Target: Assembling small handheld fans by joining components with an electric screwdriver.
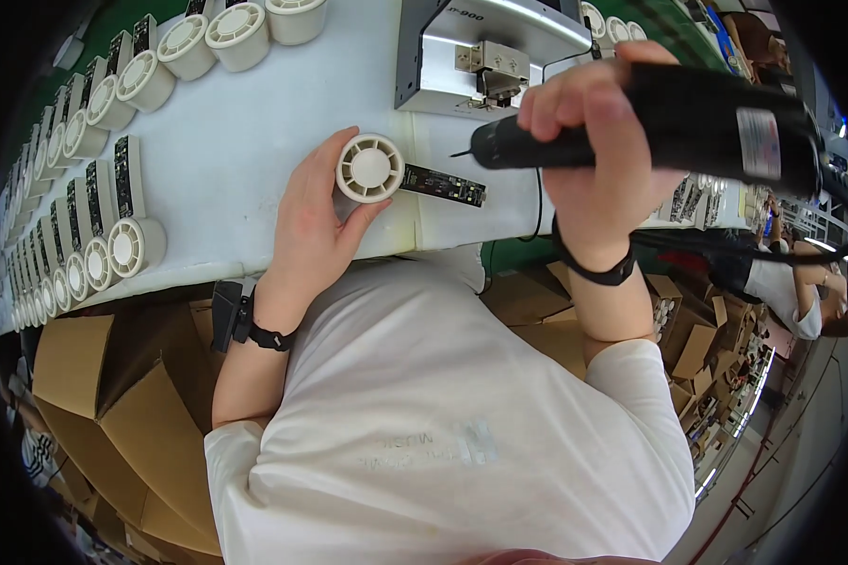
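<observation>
Left grip [313,215] on slotted cream cylinder [369,169]

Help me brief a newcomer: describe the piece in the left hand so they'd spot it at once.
On the white worktop, find the boxy silver machine. Below and left of it, the left hand holds a round off-white piece with a spoked face, a dark circuit-board strip extending rightward. It alone is held; similar pieces at left stand in rows.

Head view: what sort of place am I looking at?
Probably a factory assembly floor: rows of matching white units line the bench, the right hand holds what looks like an electric driver, and open cartons stand below.
</observation>
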{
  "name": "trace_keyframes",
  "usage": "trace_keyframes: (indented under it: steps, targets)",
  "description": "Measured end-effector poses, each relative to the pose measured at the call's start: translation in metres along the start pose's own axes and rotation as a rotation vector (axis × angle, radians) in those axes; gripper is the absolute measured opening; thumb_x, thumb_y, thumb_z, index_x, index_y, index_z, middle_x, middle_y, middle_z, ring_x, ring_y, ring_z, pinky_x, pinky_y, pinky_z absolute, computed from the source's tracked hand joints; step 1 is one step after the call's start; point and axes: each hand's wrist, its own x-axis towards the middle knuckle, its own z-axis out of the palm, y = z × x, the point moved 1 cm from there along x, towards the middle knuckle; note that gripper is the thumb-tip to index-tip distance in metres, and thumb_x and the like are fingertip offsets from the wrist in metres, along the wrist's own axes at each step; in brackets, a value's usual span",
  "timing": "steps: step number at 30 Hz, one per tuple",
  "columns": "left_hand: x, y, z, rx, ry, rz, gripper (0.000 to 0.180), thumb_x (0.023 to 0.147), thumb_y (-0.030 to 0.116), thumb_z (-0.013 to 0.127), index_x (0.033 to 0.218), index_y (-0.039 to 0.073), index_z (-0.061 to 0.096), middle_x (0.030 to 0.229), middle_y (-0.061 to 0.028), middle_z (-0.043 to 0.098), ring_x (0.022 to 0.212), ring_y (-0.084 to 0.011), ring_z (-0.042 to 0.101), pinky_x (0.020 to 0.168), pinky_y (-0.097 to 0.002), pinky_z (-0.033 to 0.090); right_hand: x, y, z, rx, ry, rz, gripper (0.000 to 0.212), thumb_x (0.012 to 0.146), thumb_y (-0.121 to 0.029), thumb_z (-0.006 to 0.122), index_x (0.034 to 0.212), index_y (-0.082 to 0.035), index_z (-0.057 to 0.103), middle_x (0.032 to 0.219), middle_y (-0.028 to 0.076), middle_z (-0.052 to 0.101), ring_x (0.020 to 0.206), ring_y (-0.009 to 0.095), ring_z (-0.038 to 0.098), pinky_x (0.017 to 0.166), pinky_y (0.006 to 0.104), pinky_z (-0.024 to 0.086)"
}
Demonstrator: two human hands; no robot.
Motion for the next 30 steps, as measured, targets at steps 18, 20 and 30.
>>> trace_keyframes:
  steps: [18,20,30]
  targets:
    - [0.000,0.001,0.000,0.006,0.003,-0.002,0.068,0.079,0.013,0.077,0.137,0.001,0.044,0.128,-0.0177,0.057,0.115,-0.0372,0.055,0.097,-0.0431,0.045,-0.019,0.030,0.027,-0.245,-0.171,0.026,0.034,0.091,0.004,0.050,0.122,0.000,0.038,0.077,0.010,0.055,0.065,0.019,0.054,0.064,0.0391,0.051]
    - [0.000,0.001,0.001,0.013,0.007,0.012,0.068,0.079,0.013,0.077,0.137,0.001,0.044,0.128,-0.0176,0.057,0.115,-0.0371,0.055,0.097,-0.0431,0.045,-0.015,0.020,0.024,-0.184,-0.121,-0.018,0.033,0.092,0.001,0.051,0.123,-0.001,0.040,0.077,0.009,0.055,0.065,0.019,0.054,0.064,0.0398,0.051]
    - [0.002,0.001,0.000,0.004,0.022,0.020,0.069,0.078,0.012,0.078,0.137,0.001,0.043,0.128,-0.0176,0.057,0.114,-0.0369,0.056,0.096,-0.0429,0.046,-0.009,0.015,0.011,0.094,-0.098,0.016,0.038,0.093,-0.008,0.054,0.129,-0.007,0.040,0.079,0.007,0.053,0.066,0.020,0.053,0.065,0.0421,0.049]
